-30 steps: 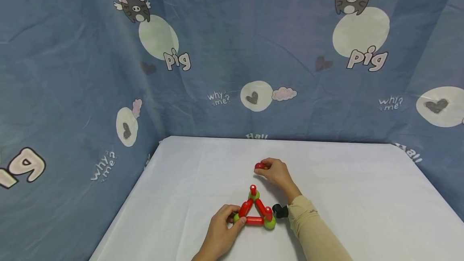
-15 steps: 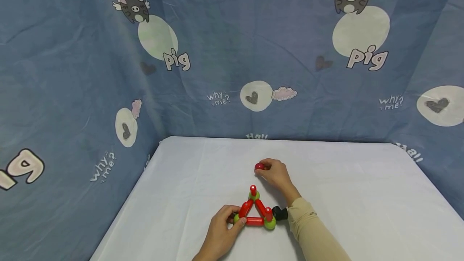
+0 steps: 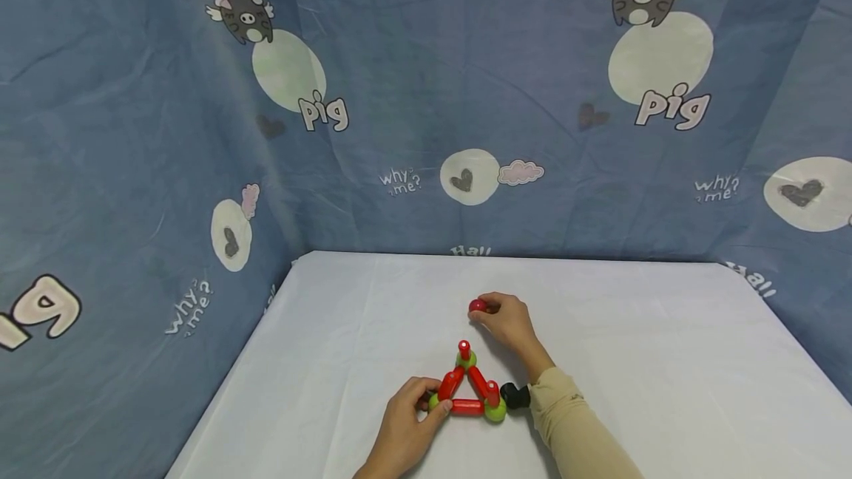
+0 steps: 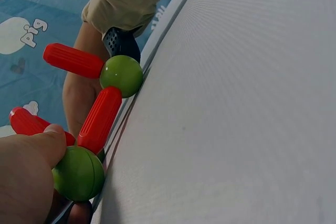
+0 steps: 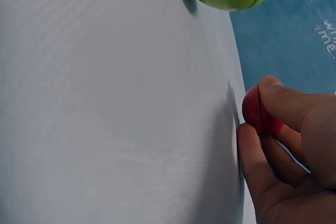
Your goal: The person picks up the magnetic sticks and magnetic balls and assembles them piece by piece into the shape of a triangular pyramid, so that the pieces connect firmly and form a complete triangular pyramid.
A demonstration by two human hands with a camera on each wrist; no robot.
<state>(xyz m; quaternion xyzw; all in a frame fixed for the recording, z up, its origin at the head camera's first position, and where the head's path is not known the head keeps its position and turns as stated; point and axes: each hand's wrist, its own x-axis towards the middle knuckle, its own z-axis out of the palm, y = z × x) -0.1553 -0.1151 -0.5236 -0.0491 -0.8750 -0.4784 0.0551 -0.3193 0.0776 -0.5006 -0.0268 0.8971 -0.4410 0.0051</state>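
A triangle of red rods (image 3: 467, 406) joined by green balls (image 3: 495, 410) lies on the white table, and a further red rod (image 3: 464, 350) stands up from a corner. My left hand (image 3: 406, 420) grips the green ball (image 4: 79, 174) at its near left corner, thumb and fingers around it. Beyond the far corner my right hand (image 3: 509, 322) pinches a small red ball (image 3: 477, 305) between thumb and fingers. In the right wrist view this red ball (image 5: 257, 109), with a groove around it, is low at the tabletop; whether it touches the cloth I cannot tell.
The white cloth-covered table (image 3: 333, 331) reaches back to a blue printed curtain (image 3: 399, 94). A black wrist device (image 3: 515, 394) on the right arm sits just right of the triangle's near right corner. The beige sleeve (image 3: 579, 420) crosses the front right.
Hardly anything differs. The right hand and its red ball have shifted very slightly, while the left hand keeps its grip on the triangle's corner.
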